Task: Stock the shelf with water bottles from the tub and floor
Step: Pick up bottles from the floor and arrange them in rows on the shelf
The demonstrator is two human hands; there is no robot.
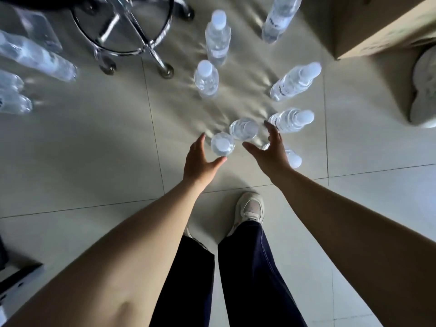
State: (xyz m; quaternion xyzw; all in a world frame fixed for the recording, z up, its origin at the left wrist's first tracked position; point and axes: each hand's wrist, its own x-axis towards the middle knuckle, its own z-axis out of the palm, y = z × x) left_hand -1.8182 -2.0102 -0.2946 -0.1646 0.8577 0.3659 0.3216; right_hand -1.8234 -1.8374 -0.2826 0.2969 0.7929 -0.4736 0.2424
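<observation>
Several clear water bottles with white caps stand upright on the tiled floor in front of me. My left hand [200, 159] is open, its fingers curved around the nearest bottle [222, 144] without closing on it. My right hand [269, 149] is open too, spread just right of a second bottle [244, 129] and above a third bottle [293, 158] that it partly hides. Another bottle [292, 120] stands beyond my right fingertips. More bottles [206, 79] stand further back. No shelf or tub is in view.
A chrome stool base [132, 31] on castors stands at the back left, with more bottles [35, 56] at the far left edge. A cardboard box [368, 24] fills the back right, a pale round object [424, 90] beside it. My shoe [250, 208] is below my hands.
</observation>
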